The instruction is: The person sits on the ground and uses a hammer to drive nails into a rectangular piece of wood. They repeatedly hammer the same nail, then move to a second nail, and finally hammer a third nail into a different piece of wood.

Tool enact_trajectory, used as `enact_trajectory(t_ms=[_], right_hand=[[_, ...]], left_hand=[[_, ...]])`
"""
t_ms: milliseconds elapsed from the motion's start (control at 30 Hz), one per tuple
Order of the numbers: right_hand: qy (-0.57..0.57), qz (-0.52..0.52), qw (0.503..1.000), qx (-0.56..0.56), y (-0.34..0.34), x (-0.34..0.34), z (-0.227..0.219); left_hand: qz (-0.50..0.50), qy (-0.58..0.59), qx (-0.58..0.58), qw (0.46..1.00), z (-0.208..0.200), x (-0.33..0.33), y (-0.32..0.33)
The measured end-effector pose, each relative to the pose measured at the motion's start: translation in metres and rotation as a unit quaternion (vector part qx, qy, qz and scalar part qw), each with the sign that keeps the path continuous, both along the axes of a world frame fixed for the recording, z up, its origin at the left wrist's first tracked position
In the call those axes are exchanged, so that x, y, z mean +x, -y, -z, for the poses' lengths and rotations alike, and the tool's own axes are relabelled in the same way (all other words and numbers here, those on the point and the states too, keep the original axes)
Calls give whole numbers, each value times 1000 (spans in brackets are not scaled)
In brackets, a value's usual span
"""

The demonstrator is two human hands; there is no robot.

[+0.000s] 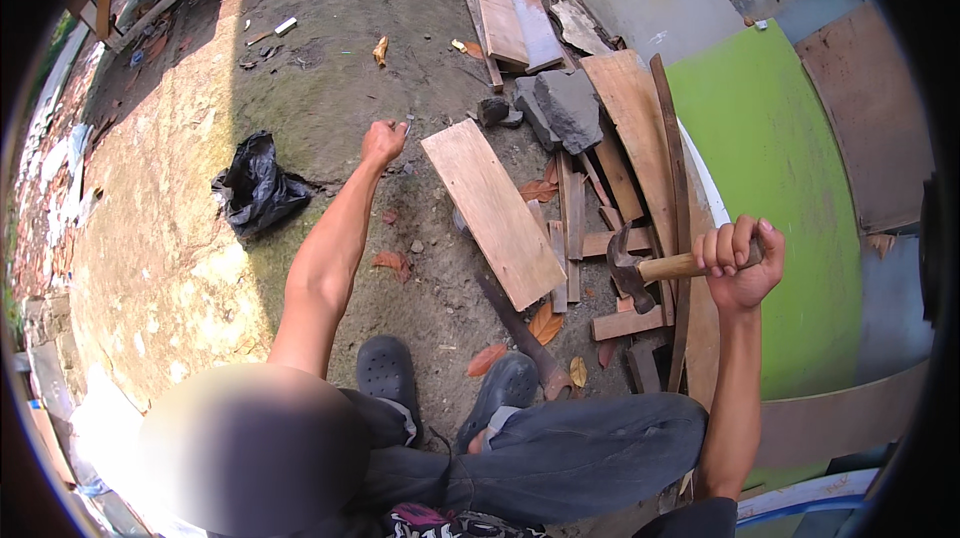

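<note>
My right hand is wrapped round the wooden handle of a claw hammer, held to the right with its dark metal head toward the middle. On the left, my left arm reaches forward and my left hand is closed in a pinch. A small shiny metal piece sticks out from its fingers, too small to tell its kind. Just right of that hand a flat wooden board lies aslant, apart from it. Under the board's near end a long dark tool or pipe partly shows.
Grey stone blocks sit beyond the board, beside joined planks. Several wood offcuts and a long curved plank lie right. A green panel borders them. A black plastic bag rests left. My clogs are near.
</note>
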State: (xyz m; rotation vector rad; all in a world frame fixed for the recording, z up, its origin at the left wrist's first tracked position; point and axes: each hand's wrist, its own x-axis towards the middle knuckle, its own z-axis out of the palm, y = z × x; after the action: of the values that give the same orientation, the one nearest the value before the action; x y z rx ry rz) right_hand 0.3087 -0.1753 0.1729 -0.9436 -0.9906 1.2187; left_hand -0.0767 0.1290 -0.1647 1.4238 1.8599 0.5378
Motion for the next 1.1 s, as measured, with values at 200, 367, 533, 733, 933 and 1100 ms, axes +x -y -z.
enact_trajectory(t_ms=[200, 367, 533, 733, 933, 1100], right_hand=[[0, 21, 1000, -12, -1, 3, 4], [12, 38, 999, -11, 0, 2, 0], [8, 43, 999, -23, 2, 2, -1], [-7, 55, 998, -39, -10, -3, -4], [-42, 51, 998, -24, -40, -22, -4], [-85, 79, 993, -35, -58, -33, -1]], left_hand=[[161, -42, 41, 985, -30, 55, 24], [249, -110, 32, 962, -51, 82, 33], [200, -154, 2, 968, -60, 67, 44], [57, -133, -19, 989, -60, 28, 77], [-180, 83, -105, 974, -13, 24, 135], [-324, 130, -122, 929, 23, 38, 204]])
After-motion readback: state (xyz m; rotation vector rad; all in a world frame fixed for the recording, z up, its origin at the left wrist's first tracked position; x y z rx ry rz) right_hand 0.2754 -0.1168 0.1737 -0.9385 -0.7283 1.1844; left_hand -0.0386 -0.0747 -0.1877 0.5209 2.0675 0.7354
